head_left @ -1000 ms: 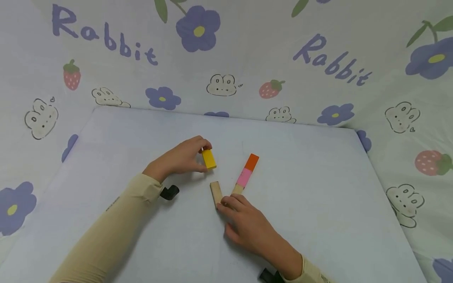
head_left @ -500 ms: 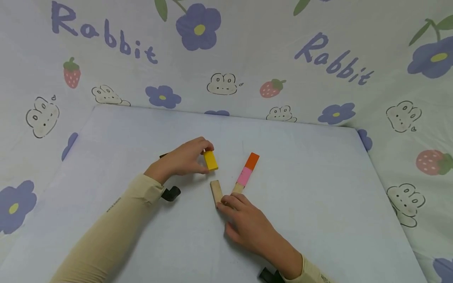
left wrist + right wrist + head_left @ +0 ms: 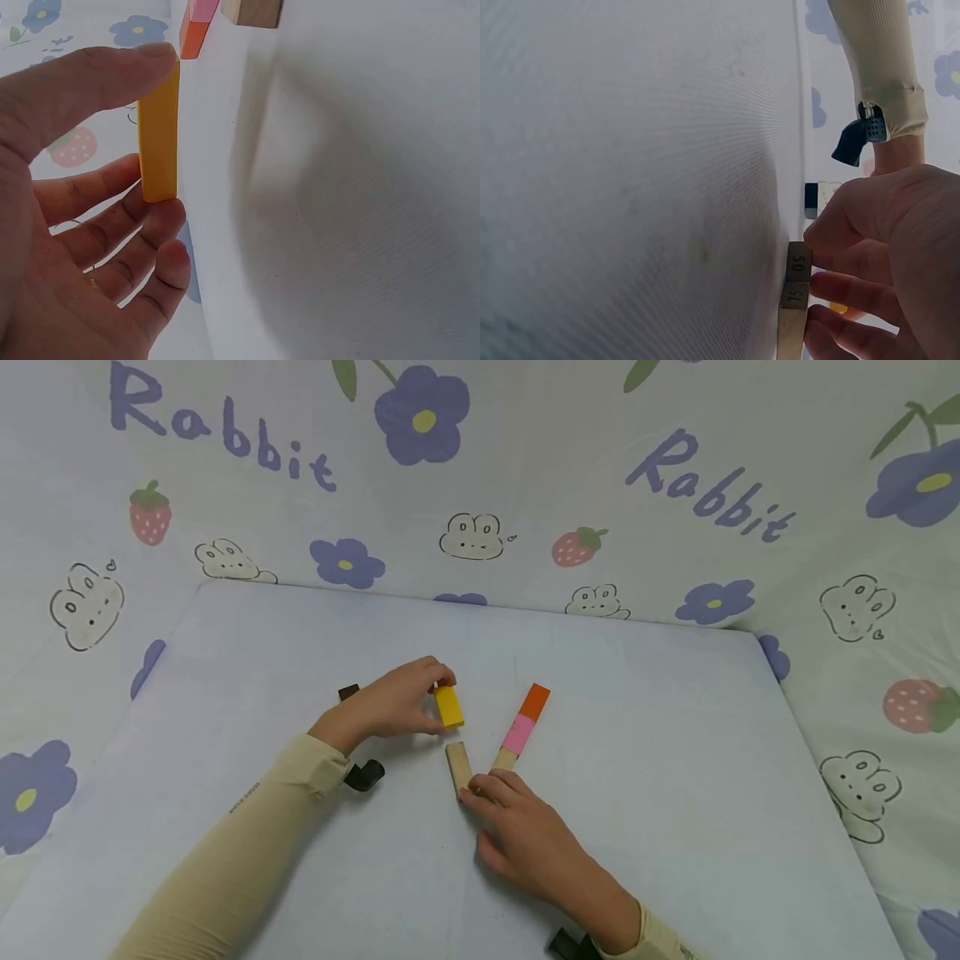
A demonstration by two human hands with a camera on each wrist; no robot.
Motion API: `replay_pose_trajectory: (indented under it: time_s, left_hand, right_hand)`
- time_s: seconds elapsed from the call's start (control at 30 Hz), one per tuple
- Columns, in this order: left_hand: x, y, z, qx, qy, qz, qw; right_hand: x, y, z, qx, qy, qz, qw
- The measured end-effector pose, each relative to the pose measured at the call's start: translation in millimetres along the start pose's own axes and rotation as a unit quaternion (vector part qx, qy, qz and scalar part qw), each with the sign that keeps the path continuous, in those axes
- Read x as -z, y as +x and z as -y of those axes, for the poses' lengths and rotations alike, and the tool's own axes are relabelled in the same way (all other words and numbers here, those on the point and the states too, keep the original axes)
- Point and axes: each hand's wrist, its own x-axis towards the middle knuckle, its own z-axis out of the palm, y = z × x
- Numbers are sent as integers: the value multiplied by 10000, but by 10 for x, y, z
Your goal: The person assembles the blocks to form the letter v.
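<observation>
My left hand (image 3: 393, 700) pinches a yellow block (image 3: 449, 707) by its ends, between thumb and fingers. In the left wrist view the yellow block (image 3: 159, 142) stands edge-on, held over its shadow on the white surface. Just nearer lies a plain wooden block (image 3: 457, 767), slanting toward my right hand (image 3: 528, 839). Fingertips of the right hand rest on the near ends of two wooden blocks, which meet at an angle; printed digits show on their ends (image 3: 798, 261) in the right wrist view. A pink block (image 3: 518, 735) and an orange block (image 3: 535, 702) continue the right-hand row.
A dark brown block (image 3: 348, 692) lies behind the left wrist, partly hidden. The white tabletop (image 3: 675, 760) ends at a back edge, with a rabbit-and-flower printed cloth (image 3: 510, 460) beyond it. Black wrist devices (image 3: 365, 775) sit at both cuffs.
The left hand has moved slightly right and nearer with the yellow block, toward the left wooden block's far end. The dark brown block has come into view behind the wrist. The right hand stays put.
</observation>
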Motion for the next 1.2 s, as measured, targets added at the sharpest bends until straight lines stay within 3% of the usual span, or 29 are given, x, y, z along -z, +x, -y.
replay_pose_trajectory:
  time_s: [1.2]
  left_hand:
    - [-210, -10, 49, -38, 83, 254, 9996]
  right_hand:
    - [-76, -18, -6, 52, -48, -111, 9999]
